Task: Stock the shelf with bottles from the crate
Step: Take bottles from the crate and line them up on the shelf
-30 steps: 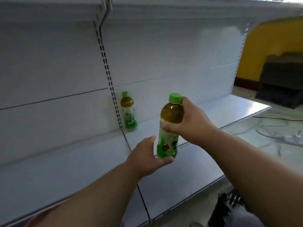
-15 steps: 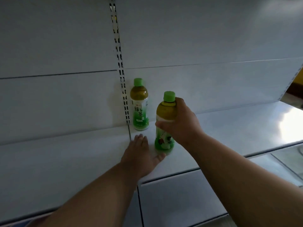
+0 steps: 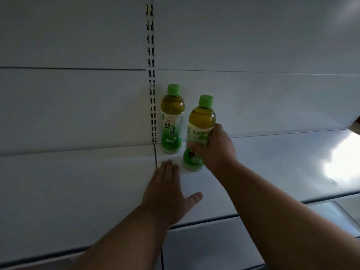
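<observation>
Two green-capped tea bottles stand on the white shelf. One bottle stands against the back panel beside the slotted upright. A second bottle stands just right of it and a little nearer to me, its base on the shelf. My right hand grips this second bottle around its label. My left hand lies flat on the shelf, fingers straight, just in front of the two bottles and apart from them. The crate is out of view.
A slotted metal upright runs up the back panel left of the bottles. A lower shelf shows beneath the front edge. Bright glare lies on the shelf at right.
My right hand has carried the bottle forward and set it down on the shelf beside the first one. My left hand let go of its base and went flat on the shelf.
</observation>
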`<state>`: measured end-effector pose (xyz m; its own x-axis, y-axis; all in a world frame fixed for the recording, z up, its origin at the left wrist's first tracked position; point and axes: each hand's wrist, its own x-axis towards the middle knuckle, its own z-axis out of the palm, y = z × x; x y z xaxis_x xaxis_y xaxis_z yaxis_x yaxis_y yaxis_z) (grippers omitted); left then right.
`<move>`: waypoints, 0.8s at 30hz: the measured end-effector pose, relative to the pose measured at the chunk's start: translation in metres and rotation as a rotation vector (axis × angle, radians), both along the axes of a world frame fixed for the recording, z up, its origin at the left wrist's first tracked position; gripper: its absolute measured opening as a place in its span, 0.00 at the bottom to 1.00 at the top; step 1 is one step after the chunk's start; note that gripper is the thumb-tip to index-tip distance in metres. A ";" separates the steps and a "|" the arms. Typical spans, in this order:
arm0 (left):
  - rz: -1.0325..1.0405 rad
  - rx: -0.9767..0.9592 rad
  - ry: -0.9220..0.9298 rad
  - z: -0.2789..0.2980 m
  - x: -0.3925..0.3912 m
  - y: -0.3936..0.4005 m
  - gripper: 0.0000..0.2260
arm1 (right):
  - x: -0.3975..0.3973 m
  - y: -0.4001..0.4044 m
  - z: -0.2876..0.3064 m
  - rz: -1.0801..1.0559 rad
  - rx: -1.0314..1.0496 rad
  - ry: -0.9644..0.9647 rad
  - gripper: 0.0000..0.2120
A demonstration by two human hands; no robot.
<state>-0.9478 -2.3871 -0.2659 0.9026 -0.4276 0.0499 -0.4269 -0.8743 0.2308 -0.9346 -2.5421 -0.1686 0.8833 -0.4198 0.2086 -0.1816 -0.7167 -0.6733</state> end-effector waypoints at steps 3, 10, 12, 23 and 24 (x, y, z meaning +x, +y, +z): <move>-0.002 -0.006 0.012 0.003 -0.003 0.001 0.53 | 0.025 -0.003 0.001 0.007 -0.011 -0.004 0.31; 0.011 0.031 0.035 0.005 -0.004 0.001 0.52 | 0.060 -0.006 -0.002 0.025 0.009 0.004 0.30; 0.014 0.036 0.042 0.004 -0.004 0.001 0.52 | 0.066 -0.004 -0.003 0.027 0.015 -0.003 0.30; -0.064 0.111 0.185 0.048 -0.002 0.005 0.48 | -0.026 -0.019 0.014 0.072 -0.161 0.084 0.43; -0.092 0.098 0.149 0.058 -0.005 0.005 0.46 | -0.045 -0.023 0.021 0.071 -0.205 0.112 0.42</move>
<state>-0.9528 -2.3817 -0.2080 0.8536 -0.5052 -0.1269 -0.4741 -0.8544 0.2127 -0.9791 -2.5655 -0.1476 0.9316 -0.3147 0.1820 -0.1914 -0.8502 -0.4905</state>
